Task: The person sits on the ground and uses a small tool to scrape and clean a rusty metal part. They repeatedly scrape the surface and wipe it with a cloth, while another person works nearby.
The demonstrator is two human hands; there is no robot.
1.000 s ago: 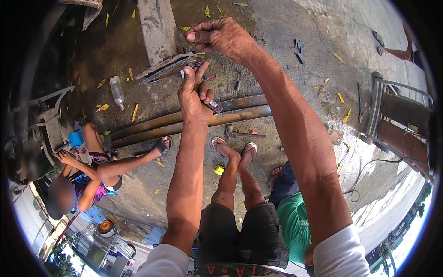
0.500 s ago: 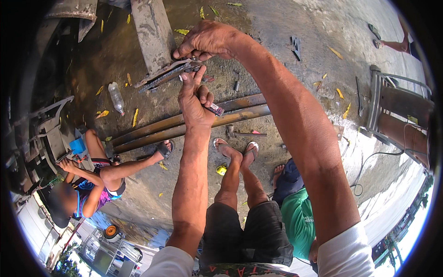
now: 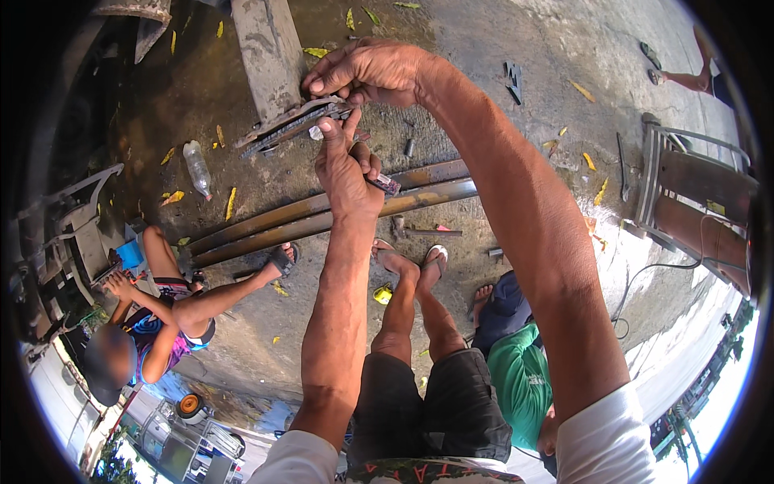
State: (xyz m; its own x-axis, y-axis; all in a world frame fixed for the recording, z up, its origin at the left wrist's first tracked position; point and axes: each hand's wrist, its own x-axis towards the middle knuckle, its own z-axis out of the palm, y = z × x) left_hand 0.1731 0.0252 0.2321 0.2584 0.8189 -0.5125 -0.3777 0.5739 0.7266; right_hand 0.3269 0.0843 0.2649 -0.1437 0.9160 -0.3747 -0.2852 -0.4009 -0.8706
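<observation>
A grey metal beam (image 3: 268, 60) comes in from the top and ends in a flat dark end plate (image 3: 282, 135). My left hand (image 3: 349, 176) is just below the plate. Its lower fingers curl round a small dark rectangular packet (image 3: 385, 185) with reddish patterning, while its thumb and forefinger point up at the plate's right end. Above that same end, my right hand (image 3: 372, 74) has its fingers bent and pinched together against the plate. Whatever lies between those fingertips is hidden.
Two long rusty steel bars (image 3: 322, 215) lie across the floor before my feet. A clear plastic bottle (image 3: 197, 170) lies left. One person (image 3: 153, 323) sits at the left; another in a green shirt (image 3: 520, 387) is beside my legs. A metal frame (image 3: 693, 202) stands right.
The view has shifted slightly. My right hand's fingers have shifted a little at the plate's right end. My left hand stays beneath the plate with the packet.
</observation>
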